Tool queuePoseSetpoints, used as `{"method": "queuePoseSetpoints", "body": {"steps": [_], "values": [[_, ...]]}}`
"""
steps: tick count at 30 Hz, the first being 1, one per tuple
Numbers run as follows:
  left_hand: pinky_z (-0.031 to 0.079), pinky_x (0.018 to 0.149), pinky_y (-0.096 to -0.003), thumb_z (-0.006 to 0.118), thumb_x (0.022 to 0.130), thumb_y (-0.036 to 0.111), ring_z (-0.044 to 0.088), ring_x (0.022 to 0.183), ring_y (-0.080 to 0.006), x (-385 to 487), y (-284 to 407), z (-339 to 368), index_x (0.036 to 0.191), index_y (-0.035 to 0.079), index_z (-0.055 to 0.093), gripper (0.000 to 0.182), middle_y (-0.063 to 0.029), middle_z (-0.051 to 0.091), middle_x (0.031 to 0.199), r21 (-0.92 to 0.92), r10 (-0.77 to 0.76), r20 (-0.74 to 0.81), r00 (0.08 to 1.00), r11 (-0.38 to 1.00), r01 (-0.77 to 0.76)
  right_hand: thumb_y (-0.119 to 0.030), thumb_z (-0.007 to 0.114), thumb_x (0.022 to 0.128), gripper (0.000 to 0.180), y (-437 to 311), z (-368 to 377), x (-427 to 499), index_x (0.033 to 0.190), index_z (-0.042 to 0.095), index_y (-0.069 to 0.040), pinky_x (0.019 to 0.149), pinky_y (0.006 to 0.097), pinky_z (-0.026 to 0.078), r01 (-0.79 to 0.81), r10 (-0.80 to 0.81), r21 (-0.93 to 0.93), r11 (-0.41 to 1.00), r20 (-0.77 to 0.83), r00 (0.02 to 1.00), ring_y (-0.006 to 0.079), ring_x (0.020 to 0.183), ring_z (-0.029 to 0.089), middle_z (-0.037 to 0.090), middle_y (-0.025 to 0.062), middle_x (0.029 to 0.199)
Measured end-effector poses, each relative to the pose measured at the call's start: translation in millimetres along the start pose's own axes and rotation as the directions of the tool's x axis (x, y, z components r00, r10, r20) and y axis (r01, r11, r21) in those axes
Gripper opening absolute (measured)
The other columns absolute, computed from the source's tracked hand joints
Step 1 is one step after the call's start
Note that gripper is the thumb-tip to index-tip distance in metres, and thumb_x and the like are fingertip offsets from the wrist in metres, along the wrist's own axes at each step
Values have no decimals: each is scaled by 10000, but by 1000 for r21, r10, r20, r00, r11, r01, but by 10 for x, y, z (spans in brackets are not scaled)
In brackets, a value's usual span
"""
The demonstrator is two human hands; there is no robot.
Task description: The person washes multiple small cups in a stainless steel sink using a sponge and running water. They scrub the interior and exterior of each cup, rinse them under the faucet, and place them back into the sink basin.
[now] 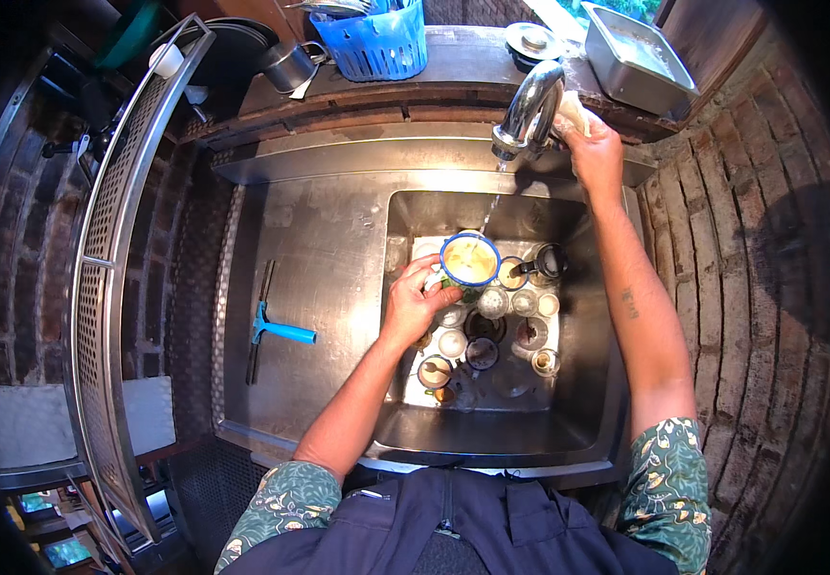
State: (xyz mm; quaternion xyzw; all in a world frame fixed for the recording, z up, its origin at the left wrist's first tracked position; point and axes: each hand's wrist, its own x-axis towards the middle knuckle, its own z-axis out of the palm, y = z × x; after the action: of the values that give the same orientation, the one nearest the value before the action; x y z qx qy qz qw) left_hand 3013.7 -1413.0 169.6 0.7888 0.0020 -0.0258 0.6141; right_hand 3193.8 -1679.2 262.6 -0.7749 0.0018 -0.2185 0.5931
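Observation:
My left hand [415, 298] grips an enamel mug [471, 259] with a blue rim, holding it over the sink basin, its inside pale yellowish. A thin stream of water falls from the chrome faucet [535, 97] close to the mug's far rim. My right hand [594, 151] is behind the faucet at its right side, with a pale cloth or sponge [574, 115] in its fingers; whether it also touches the tap is hidden. Below the mug, several glasses, cups and jars stand in the basin, among them a drinking glass [492, 302] and a blue-rimmed cup [435, 371] with a spoon.
A blue squeegee [285, 331] lies on the steel drainboard [328, 237] to the left. Along the back ledge are a metal mug [289, 68], a blue plastic basket [375, 43], a round lid [533, 41] and a steel container [637, 65]. A perforated metal rack [102, 287] stands at left; a brick wall [716, 287] rises at right.

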Motion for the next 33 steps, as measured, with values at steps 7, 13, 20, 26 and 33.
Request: {"method": "queuePoseSetpoints", "body": {"steps": [7,13,20,26,33], "values": [[459,899,-410,771,628,82,557,1102,-323,-47,189,-73,815,18,674,220,-129,550,1278,587,312,60,948,757,-286,-77,510,911,251,111,-128,-857,1159,481,-52,444,244,402,-276,339,349,896,-135,931,64,548,490,577,10,687],[474,858,-426,693,563,40,565,975,-383,-44,229,-2,805,62,690,243,-86,549,1264,832,246,276,929,422,-360,-183,712,782,339,461,-97,-1952,1069,658,-13,741,306,506,-212,343,-369,905,339,876,206,783,658,687,115,891],[490,872,-412,700,671,39,568,1066,-367,-159,116,100,892,29,690,222,-94,553,1264,553,145,449,882,730,-402,-201,581,872,308,608,283,-2654,1089,631,12,785,283,472,-657,404,256,709,616,676,156,870,619,662,98,969],[469,912,-318,720,768,104,596,1036,-156,-105,-64,-123,1126,1,632,383,-69,616,1210,-114,-80,494,866,981,156,-218,592,883,173,102,263,-2653,874,604,-46,670,323,479,-428,326,-97,899,800,504,181,792,625,629,49,791],[532,773,-356,777,766,246,653,829,-197,-151,-583,-399,1029,-17,629,400,-95,672,959,-600,-42,631,775,607,521,-221,673,786,168,-200,157,-2206,788,617,-62,696,416,511,503,-456,333,798,879,141,312,792,623,619,87,729]]}}
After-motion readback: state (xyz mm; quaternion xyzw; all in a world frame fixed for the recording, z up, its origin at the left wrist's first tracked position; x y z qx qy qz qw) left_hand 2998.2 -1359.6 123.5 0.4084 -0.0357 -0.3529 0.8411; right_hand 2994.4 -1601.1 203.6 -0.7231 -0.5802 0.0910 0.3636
